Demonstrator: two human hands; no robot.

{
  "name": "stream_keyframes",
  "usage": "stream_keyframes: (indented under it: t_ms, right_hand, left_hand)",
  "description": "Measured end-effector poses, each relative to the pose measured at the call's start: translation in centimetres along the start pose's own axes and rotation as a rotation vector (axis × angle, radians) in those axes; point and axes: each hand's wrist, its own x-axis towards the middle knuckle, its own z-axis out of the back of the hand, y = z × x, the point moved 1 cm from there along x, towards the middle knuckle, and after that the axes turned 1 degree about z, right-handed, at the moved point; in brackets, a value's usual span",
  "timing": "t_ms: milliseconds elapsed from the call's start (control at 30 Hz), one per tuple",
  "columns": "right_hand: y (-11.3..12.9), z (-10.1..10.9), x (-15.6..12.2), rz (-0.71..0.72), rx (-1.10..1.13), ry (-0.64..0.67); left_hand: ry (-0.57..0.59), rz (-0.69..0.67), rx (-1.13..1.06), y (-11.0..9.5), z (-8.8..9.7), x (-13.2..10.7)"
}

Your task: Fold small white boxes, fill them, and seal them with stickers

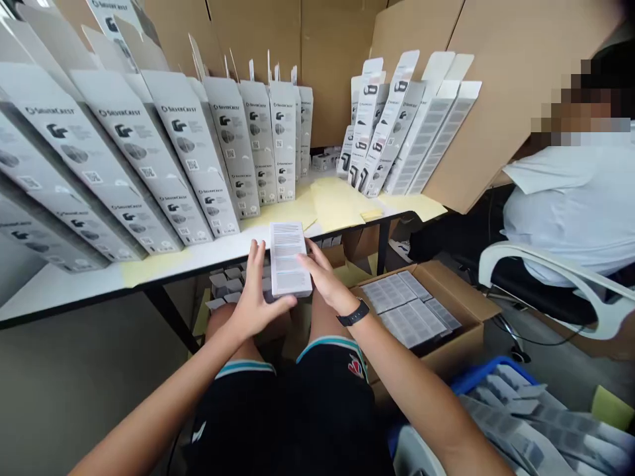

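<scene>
A small white product box (286, 261), its upper face covered in fine grey print, is held above my lap near the table's front edge. My right hand (325, 274) grips it from the right, thumb on the printed face and fingers behind its right side. On the other side, my left hand (260, 294) is open, its fingers pointing up and the thumb stretched below the box's lower edge. A slight gap seems to lie between the left palm and the box. Rows of tall white SilverCrest cartons (183, 158) stand with raised flaps on the table beyond.
More upright cartons (381, 125) stand at the back right beside yellow sheets (342, 201) on the white table (198, 254). An open brown box (466, 340) of packed boxes sits right of my legs. A blue crate (466, 380) holds flattened cartons. A person (580, 198) sits at right.
</scene>
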Motion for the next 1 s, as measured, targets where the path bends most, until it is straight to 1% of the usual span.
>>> stream_keyframes:
  t_ms: [67, 133, 167, 200, 267, 333, 367, 400, 467, 500, 533, 567, 600, 633, 667, 700, 733, 800, 833, 900, 967, 1000]
  right_hand:
    - [0.8, 0.3, 3.9, 0.005, -0.032, -0.031]
    - [1.5, 0.6, 7.3, 0.04, -0.127, 0.006]
    - [1.8, 0.9, 8.6, 0.078, -0.223, 0.026]
    - [2.2, 1.3, 9.5, 0.126, -0.362, 0.025]
    - [2.8, 2.8, 10.4, 0.233, -0.735, -0.053]
    - [3.2, 5.3, 10.2, 0.313, -1.113, -0.143]
    - [3.3, 6.8, 10.0, 0.325, -1.262, -0.126]
    - [3.2, 8.4, 9.7, 0.3, -1.381, -0.078]
    - [2.7, 11.6, 9.2, 0.184, -1.544, 0.013]
    - [2.5, 12.9, 9.0, 0.153, -1.594, 0.024]
    - [2.2, 14.0, 8.8, 0.162, -1.624, 0.016]
    - [2.1, 14.8, 8.6, 0.204, -1.637, -0.007]
    - [2.0, 15.2, 8.3, 0.27, -1.635, -0.042]
    - [2.0, 15.3, 7.8, 0.347, -1.623, -0.079]
    - [2.1, 15.1, 7.1, 0.424, -1.606, -0.117]
    - [2.2, 14.7, 6.2, 0.488, -1.591, -0.155]
    - [2.3, 14.2, 5.1, 0.534, -1.578, -0.186]
    - [2.5, 13.0, 2.3, 0.57, -1.546, -0.198]
    - [2.6, 12.3, 0.7, 0.562, -1.524, -0.174]
    - [2.6, 11.0, -2.4, 0.537, -1.478, -0.113]
    - [2.6, 9.8, -5.2, 0.504, -1.468, -0.082]
    - [2.6, 9.3, -6.5, 0.475, -1.477, -0.077]
  left_hand:
    - [0.05, -0.106, 0.192, 0.7, 0.6, 2.0]
    - [0.058, -0.132, 0.285, 2.0, 1.1, 4.2]
    - [0.033, -0.12, 0.311, 2.8, 1.4, 5.4]
    - [0.001, -0.096, 0.333, 3.7, 1.6, 6.5]
    - [-0.038, -0.038, 0.371, 5.5, 1.9, 8.2]
    - [-0.025, 0.0, 0.404, 6.9, 2.0, 9.0]
    - [-0.01, -0.002, 0.418, 7.4, 2.0, 9.1]
    - [-0.017, -0.023, 0.426, 7.6, 1.9, 8.9]
    - [-0.108, -0.118, 0.409, 7.6, 1.6, 8.1]
    - [-0.173, -0.183, 0.376, 7.3, 1.3, 7.5]
    - [-0.224, -0.247, 0.323, 6.8, 0.9, 6.7]
    - [-0.242, -0.298, 0.25, 6.3, 0.4, 5.9]
    - [-0.217, -0.329, 0.164, 5.8, -0.3, 5.1]
    - [-0.147, -0.326, 0.066, 5.4, -1.1, 4.2]
    - [-0.059, -0.282, -0.041, 5.1, -2.1, 3.4]
    - [0.03, -0.194, -0.156, 4.9, -3.1, 2.7]
    - [0.11, -0.066, -0.28, 4.8, -4.2, 2.1]
    - [0.213, 0.23, -0.561, 5.1, -6.4, 1.5]
    - [0.247, 0.37, -0.71, 5.2, -7.5, 1.6]
    - [0.301, 0.597, -0.983, 5.6, -9.6, 2.5]
    - [0.316, 0.751, -1.164, 5.7, -11.5, 4.0]
    - [0.29, 0.804, -1.216, 5.7, -12.3, 4.8]
